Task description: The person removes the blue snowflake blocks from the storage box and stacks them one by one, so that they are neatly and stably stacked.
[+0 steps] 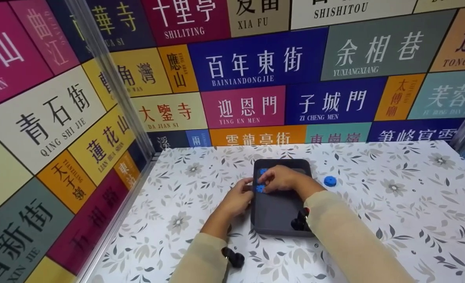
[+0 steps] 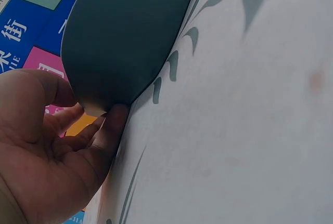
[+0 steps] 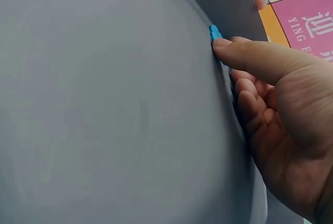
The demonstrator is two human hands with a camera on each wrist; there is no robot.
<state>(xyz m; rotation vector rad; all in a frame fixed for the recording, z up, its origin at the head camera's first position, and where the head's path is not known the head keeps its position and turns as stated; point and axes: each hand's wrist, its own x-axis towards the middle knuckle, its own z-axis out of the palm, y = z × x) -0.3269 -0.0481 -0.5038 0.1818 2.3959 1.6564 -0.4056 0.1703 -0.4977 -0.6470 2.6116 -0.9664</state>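
A dark grey rectangular tray lies on the table. My left hand is at its left side; in the left wrist view, the thumb and fingers grip the tray's edge. Inside the tray, near its left wall, my right hand pinches a small blue notched disc. The right wrist view shows the thumb against that disc's blue edge. Just beyond it, another blue piece sits in the tray, partly hidden by the right hand. Outside, right of the tray, lies a blue notched round piece.
A white cloth with a grey leaf and flower print covers the table. Panels of coloured signs stand behind and to the left. Small black devices are strapped at both wrists.
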